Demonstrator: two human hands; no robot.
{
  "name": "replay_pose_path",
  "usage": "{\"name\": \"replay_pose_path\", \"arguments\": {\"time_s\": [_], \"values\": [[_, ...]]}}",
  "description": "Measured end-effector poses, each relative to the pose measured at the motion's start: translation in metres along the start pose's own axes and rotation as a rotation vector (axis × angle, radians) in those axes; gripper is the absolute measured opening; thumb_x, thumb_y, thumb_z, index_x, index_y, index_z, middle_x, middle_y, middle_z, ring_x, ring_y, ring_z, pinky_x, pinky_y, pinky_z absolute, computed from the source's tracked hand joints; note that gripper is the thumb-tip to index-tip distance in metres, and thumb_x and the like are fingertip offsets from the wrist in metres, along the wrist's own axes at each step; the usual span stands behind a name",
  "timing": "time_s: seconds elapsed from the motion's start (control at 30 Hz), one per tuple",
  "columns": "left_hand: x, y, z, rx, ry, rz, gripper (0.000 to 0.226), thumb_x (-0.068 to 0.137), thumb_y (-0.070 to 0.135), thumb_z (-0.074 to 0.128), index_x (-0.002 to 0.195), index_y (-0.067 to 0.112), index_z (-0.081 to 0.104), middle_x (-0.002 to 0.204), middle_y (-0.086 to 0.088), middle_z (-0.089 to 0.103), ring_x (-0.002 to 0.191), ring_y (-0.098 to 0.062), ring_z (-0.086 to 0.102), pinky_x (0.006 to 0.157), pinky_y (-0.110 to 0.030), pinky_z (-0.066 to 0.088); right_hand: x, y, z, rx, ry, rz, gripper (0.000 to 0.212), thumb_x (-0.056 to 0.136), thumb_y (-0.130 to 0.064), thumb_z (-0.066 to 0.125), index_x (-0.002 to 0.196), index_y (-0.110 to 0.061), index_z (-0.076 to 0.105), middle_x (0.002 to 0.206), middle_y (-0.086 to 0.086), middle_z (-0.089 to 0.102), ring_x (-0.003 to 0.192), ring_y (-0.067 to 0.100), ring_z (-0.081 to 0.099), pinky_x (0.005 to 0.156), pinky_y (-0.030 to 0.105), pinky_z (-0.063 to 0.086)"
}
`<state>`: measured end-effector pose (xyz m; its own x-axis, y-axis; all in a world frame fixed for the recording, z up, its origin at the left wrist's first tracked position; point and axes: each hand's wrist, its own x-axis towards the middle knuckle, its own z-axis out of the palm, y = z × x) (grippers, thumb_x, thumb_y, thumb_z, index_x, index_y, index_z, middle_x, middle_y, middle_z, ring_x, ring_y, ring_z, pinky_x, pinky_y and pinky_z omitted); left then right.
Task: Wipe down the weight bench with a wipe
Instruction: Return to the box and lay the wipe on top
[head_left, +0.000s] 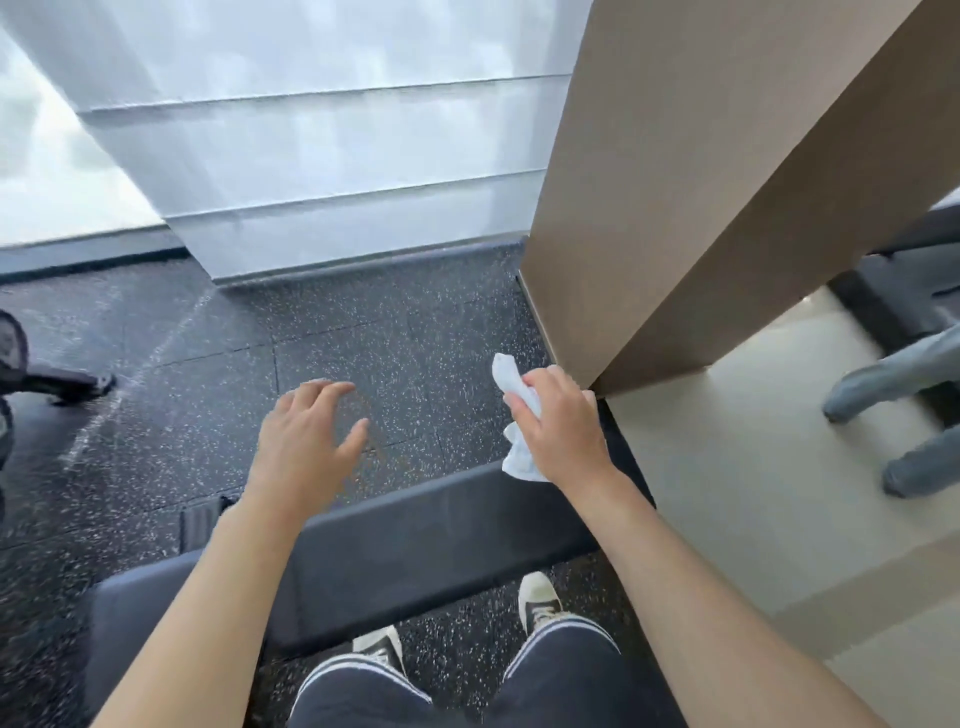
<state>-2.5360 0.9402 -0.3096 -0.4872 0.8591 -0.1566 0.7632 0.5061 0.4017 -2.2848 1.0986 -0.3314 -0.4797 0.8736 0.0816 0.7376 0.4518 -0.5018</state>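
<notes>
Standing over the table (415, 530), its dark padded top running across the lower view, shoes just behind it on the speckled rubber floor (363, 338). Right hand (563, 426) up above the table's far right end, grip clamped on the wipe (519, 457), white and crumpled, one tail poking out above the fingers and a bigger bunch hanging below. Bunched like that, probably to give a thick pad for pressing. Not touching the padding yet, by the look of it. Left hand (306, 441) out over the floor beyond the table, grip apart, fingers spread and holding nothing, likely ready to steady or balance. Tan pillar (675, 208) close beside the right hand. No containers in sight, no wipe tub, no bin.
</notes>
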Motion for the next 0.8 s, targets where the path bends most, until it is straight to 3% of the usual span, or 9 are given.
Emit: {"name": "replay_pose_path", "arguments": {"time_s": [0.2,0.43,0.8], "values": [[-0.019,0.03,-0.062,0.019,0.114,-0.094,0.054,0.1,0.039,0.064,0.148,0.017,0.054,0.15,-0.007,0.052,0.139,-0.034,0.042,0.115,-0.05,0.035,0.032,-0.028,-0.06,0.076,-0.022,-0.15,0.024,0.101,-0.037,0.06,0.106,-0.014,0.063,0.103,0.0,0.06,0.091,0.023,0.057,0.08,0.042,0.044],[-0.032,0.078,-0.104,0.012,0.246,-0.167,0.056,0.101,0.045,0.06,0.15,0.02,0.051,0.153,-0.006,0.05,0.142,-0.03,0.041,0.117,-0.053,0.036,0.072,-0.046,-0.121,0.128,-0.005,-0.36,0.022,0.101,-0.036,0.06,0.105,-0.014,0.062,0.098,-0.001,0.06,0.083,0.015,0.053,0.069,0.028,0.034],[-0.101,0.108,-0.127,0.011,0.393,-0.364,0.05,0.099,0.039,0.064,0.144,0.017,0.057,0.149,-0.005,0.053,0.14,-0.03,0.041,0.117,-0.053,0.036,0.096,-0.089,-0.152,0.208,-0.057,-0.574,0.022,0.1,-0.035,0.062,0.108,-0.014,0.064,0.1,-0.001,0.062,0.083,0.011,0.051,0.071,0.027,0.036]]}}
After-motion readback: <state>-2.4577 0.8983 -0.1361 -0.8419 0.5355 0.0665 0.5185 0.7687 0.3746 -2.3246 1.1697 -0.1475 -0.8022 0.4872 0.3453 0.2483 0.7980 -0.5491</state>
